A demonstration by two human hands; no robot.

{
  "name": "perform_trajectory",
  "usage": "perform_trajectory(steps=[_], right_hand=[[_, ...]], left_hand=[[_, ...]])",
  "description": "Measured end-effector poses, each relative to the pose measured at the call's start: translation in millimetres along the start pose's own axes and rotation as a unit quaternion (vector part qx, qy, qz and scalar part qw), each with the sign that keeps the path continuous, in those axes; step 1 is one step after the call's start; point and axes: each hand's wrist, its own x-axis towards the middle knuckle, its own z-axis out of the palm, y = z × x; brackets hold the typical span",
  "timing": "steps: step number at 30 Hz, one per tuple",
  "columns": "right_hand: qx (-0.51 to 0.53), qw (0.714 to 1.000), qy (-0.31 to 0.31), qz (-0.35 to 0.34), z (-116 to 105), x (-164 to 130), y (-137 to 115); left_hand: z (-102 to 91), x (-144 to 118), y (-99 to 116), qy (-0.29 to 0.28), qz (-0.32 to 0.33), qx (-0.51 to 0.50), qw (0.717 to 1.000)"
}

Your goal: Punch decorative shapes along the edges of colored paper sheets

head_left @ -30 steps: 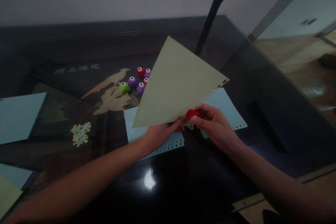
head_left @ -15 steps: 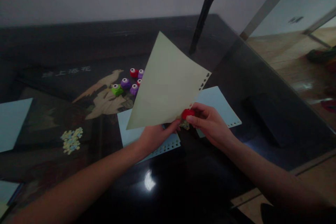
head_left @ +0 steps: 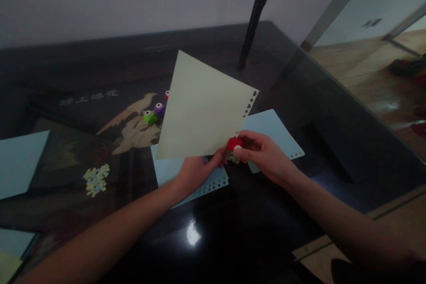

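Observation:
My left hand (head_left: 195,172) pinches the lower corner of a pale yellow-green paper sheet (head_left: 199,108) and holds it up, tilted, over the dark glossy table (head_left: 233,230). A row of small punched shapes runs down the sheet's right edge. My right hand (head_left: 262,155) grips a small red craft punch (head_left: 234,143) set on that edge near the bottom. Tiny paper cut-outs (head_left: 234,159) lie just beneath the punch.
Two light blue sheets with punched edges lie under my hands (head_left: 199,182) (head_left: 273,131). Green (head_left: 149,117) and purple punches (head_left: 159,108) sit behind the held sheet. A heap of cut-outs (head_left: 96,179) lies left. More blue paper (head_left: 20,159) at far left. A black pole (head_left: 253,22) stands behind.
The held sheet has turned and shifted left, hiding more of the small punches. The red punch stays on its right edge. The view itself has drifted slightly.

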Motion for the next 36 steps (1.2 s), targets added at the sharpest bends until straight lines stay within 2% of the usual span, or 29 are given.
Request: perform_trajectory(steps=[13,19,27,36], right_hand=[[-0.006,1.000,0.001,0.023,-0.7,-0.1,1.7],[-0.042,0.998,-0.031,0.028,-7.0,-0.3,-3.0],[-0.090,0.991,-0.084,0.058,-12.8,-2.6,-14.3],[0.012,0.993,-0.082,0.089,-14.1,-2.1,-14.9]], left_hand=[[0.1,0.7,3.0,0.021,-0.038,-0.054,0.998],[-0.4,1.1,4.7,0.026,-0.078,-0.086,0.993],[-3.2,2.1,8.7,0.029,-0.090,-0.108,0.990],[-5.5,3.8,12.2,0.023,-0.089,-0.116,0.989]])
